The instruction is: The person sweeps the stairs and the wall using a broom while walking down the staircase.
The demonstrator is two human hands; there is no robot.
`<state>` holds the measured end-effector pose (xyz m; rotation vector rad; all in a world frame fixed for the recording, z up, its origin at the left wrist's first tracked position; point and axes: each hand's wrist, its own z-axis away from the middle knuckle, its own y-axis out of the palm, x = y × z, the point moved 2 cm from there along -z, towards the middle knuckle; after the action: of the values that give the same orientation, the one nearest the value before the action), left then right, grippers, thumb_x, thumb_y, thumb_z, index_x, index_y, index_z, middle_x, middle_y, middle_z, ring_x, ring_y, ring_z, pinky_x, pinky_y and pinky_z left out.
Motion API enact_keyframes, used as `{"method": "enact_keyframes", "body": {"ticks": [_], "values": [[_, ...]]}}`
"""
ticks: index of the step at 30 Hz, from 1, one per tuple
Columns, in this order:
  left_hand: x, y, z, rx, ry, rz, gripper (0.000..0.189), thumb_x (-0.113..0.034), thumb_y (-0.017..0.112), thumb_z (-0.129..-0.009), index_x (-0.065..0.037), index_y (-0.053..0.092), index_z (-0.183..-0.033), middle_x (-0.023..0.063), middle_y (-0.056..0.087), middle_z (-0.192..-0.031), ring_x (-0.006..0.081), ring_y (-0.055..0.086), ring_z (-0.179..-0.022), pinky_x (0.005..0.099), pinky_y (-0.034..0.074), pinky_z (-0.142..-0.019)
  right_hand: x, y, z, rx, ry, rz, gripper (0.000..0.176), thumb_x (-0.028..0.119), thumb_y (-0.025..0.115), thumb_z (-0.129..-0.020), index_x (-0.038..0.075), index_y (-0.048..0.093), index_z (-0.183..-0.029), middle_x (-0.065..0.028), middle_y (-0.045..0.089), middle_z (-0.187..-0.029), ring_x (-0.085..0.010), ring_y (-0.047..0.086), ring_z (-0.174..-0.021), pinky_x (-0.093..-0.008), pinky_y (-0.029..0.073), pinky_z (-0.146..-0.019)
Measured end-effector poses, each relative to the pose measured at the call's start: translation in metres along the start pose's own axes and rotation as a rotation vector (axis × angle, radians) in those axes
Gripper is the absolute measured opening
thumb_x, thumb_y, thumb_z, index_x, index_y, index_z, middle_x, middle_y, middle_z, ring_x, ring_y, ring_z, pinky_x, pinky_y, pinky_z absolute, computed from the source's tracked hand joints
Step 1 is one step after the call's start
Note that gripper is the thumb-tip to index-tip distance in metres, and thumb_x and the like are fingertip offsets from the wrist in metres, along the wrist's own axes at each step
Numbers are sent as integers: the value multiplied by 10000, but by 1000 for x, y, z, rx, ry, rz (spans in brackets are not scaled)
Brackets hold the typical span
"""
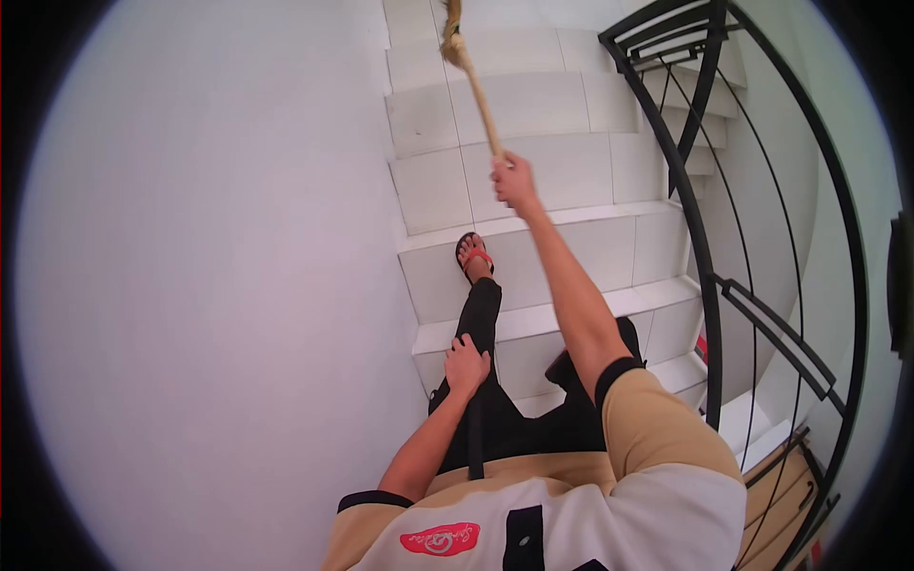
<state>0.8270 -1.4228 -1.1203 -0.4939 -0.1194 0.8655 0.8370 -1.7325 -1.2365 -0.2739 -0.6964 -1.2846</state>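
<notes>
My right hand is closed around the pale handle of a broom. The handle points up the stairs, and its brownish bristle head, cut off by the top edge of the view, is over the upper steps. My left hand rests on my left leg near the knee, fingers laid over the black trousers and a little apart, holding nothing. Beneath both hands run the white tiled stairs. My left foot, in a black sandal with a red strap, stands on a step.
A plain white wall borders the stairs on the left. Along the right side runs a black metal railing with thin rods. Beyond it, more steps show, and lower right lies a wooden slatted surface.
</notes>
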Motion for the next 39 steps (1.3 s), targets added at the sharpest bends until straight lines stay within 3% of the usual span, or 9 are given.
{"method": "enact_keyframes", "body": {"ticks": [2,7,11,15,21,24,29,33,39], "values": [[1,2,0,-2,8,3,469,-276,608,-714,4,385,-1018,193,469,-980,356,517,-880,414,473,-708,16,-33,3,-133,-149,260,250,231,522,-834,80,504,-1032,26,406,-531,-40,349,-372,-209,280,-295],[-5,-4,-1,-5,18,0,467,-269,610,-709,8,386,-1010,188,467,-977,349,516,-882,409,475,-710,14,-62,54,-445,-565,1136,311,107,491,-791,-35,423,-1059,-230,543,-716,-417,523,-683,-446,431,-643],[-8,-4,0,-6,8,-13,464,-263,612,-704,11,389,-1005,185,467,-974,347,516,-882,408,476,-712,-47,-24,122,-387,-22,947,171,75,494,-774,-59,438,-864,-286,547,-764,-444,532,-736,-484,428,-623],[-6,0,-4,2,-1,-22,460,-264,611,-704,12,393,-1000,183,466,-975,345,515,-885,406,477,-716,-150,21,103,-89,296,306,193,50,517,-757,-70,440,-887,-103,548,-672,-227,549,-545,-329,451,-455],[-3,5,-3,-10,7,-2,459,-276,610,-710,6,393,-1000,183,464,-983,344,518,-884,408,476,-717,-123,6,61,361,597,-859,189,91,446,-832,59,466,-1017,-24,460,-649,-75,420,-450,-203,320,-329],[4,7,-3,-10,1,1,468,-292,613,-710,1,393,-1001,185,462,-990,347,521,-885,410,472,-725,-106,-17,85,-108,312,360,148,170,451,-860,87,495,-974,19,387,-573,-50,337,-419,-192,278,-319],[15,11,-6,9,8,187,505,-325,600,-717,3,385,-1035,207,463,-1002,351,526,-879,426,456,-730,41,-39,101,-42,248,-238,210,253,428,-886,96,510,-999,28,376,-556,-34,292,-388,-175,230,-312],[70,22,-39,-318,151,430,389,-260,581,-750,-9,444,-1013,188,522,-956,276,557,-793,382,459,-685,67,-67,96,-235,61,146,239,244,424,-891,85,494,-1055,40,338,-558,-18,261,-394,-163,206,-317],[66,-220,25,-811,125,800,115,-102,493,-843,-51,549,-929,29,563,-833,94,514,-669,217,427,-582,105,-94,102,-108,-2,-24,238,238,430,-893,75,483,-1058,56,294,-549,-16,242,-393,-160,182,-322]]}}
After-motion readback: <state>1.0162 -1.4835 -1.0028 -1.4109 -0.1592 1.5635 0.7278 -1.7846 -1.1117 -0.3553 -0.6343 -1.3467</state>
